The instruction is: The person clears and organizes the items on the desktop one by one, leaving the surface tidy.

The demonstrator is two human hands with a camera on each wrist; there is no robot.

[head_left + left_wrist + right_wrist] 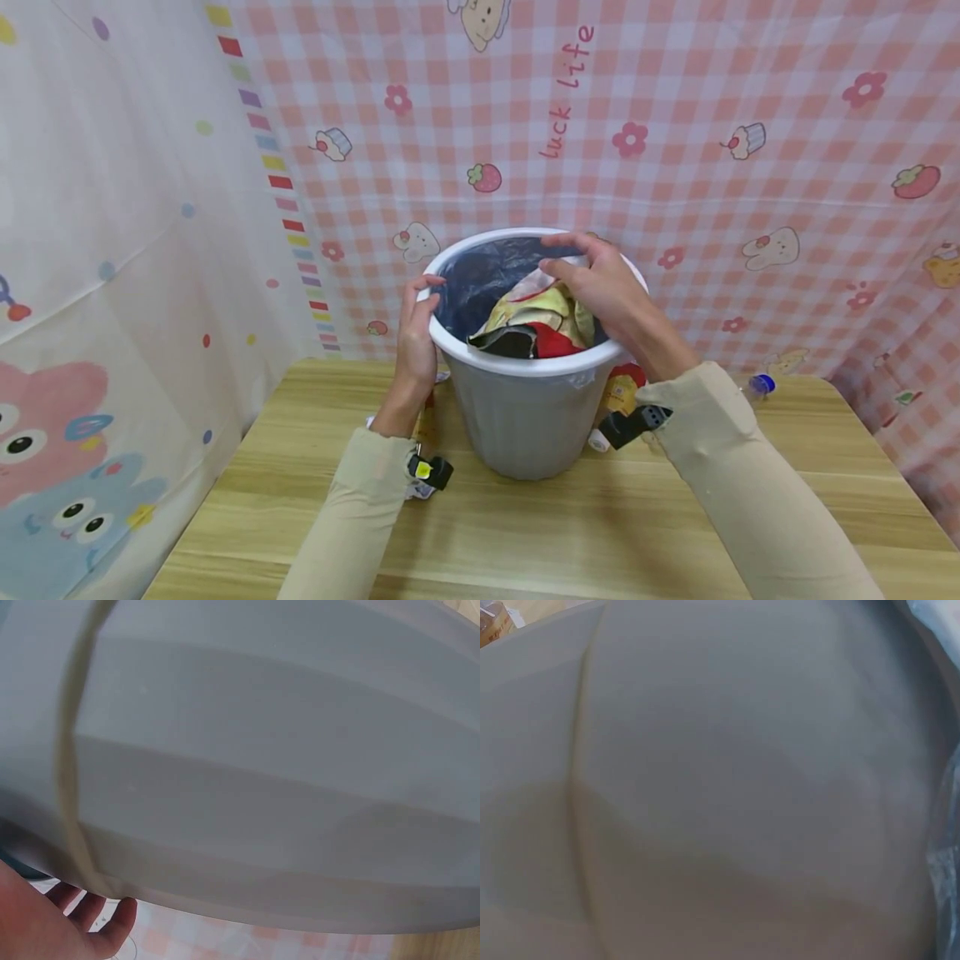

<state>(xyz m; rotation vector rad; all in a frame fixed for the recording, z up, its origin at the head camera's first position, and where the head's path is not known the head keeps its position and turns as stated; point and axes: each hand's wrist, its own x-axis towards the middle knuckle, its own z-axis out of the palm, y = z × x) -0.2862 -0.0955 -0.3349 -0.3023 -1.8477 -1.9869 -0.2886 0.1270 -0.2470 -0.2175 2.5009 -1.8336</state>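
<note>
A grey trash bin point(525, 417) with a white rim stands upright on the table, lined with a dark plastic bag point(480, 275). My left hand point(417, 333) grips the rim on its left side, fingertips hooked over the edge. In the left wrist view, bent fingers point(112, 926) show beside the bin's wall. Over the right rim reaches my right hand point(607, 287), its fingers extended and spread above the opening. Right below it, crumpled yellow, red and black packaging point(543, 317) lies inside the bin. The right wrist view shows mostly the bin's wall point(742, 765), with no hand visible.
Behind the bin's right side, a red and yellow package point(622, 390) and a blue-capped bottle point(761, 385) rest on the wooden table point(510, 533). More wrappers point(422, 487) lie partly hidden by the left forearm. A pink checked curtain point(675, 192) hangs behind.
</note>
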